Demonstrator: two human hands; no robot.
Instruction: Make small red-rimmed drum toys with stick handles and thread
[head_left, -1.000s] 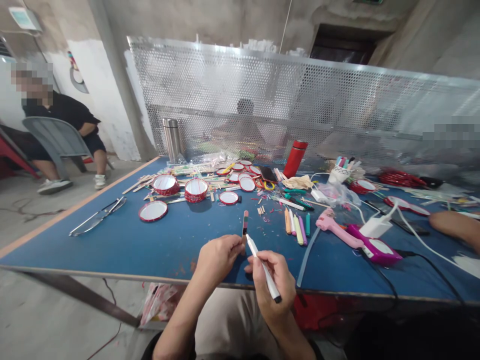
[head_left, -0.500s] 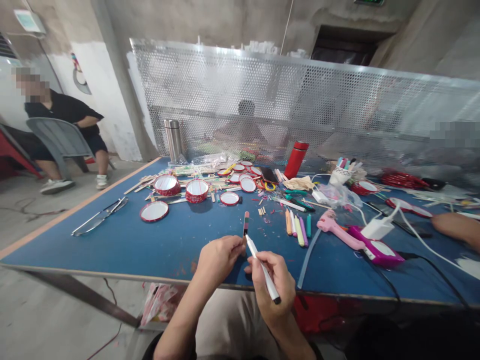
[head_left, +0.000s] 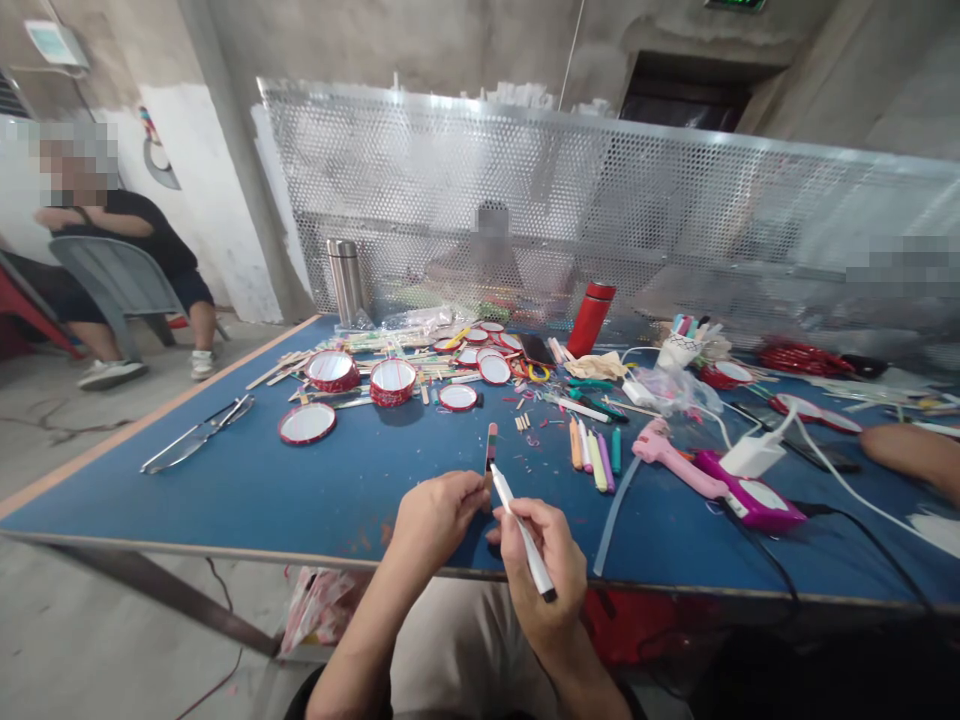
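Note:
My left hand [head_left: 444, 510] pinches the lower end of a small wooden craft stick [head_left: 492, 440], which stands up from my fingers and carries pink, green and dark bands. My right hand [head_left: 546, 560] is closed round a white marker pen [head_left: 525, 535], its black end pointing down toward me. The pen's tip meets the stick just above my left fingertips, by the dark band. Several coloured markers [head_left: 598, 455] lie on the blue table [head_left: 300, 500] to the right of the stick. My left fingers hide the stick's lower end.
Red-rimmed round pieces [head_left: 307, 423], craft sticks and scraps lie across the back. At right are a pink hot glue gun [head_left: 679, 460], a glue stick [head_left: 616, 520], a purple device [head_left: 761, 503] and cables. A red bottle [head_left: 592, 320] stands near the perforated metal screen [head_left: 420, 180]. Another person's arm [head_left: 911, 455] rests at right.
My hands, the stick and the pen stay nearly in place. The seated person at left has raised an arm toward the head.

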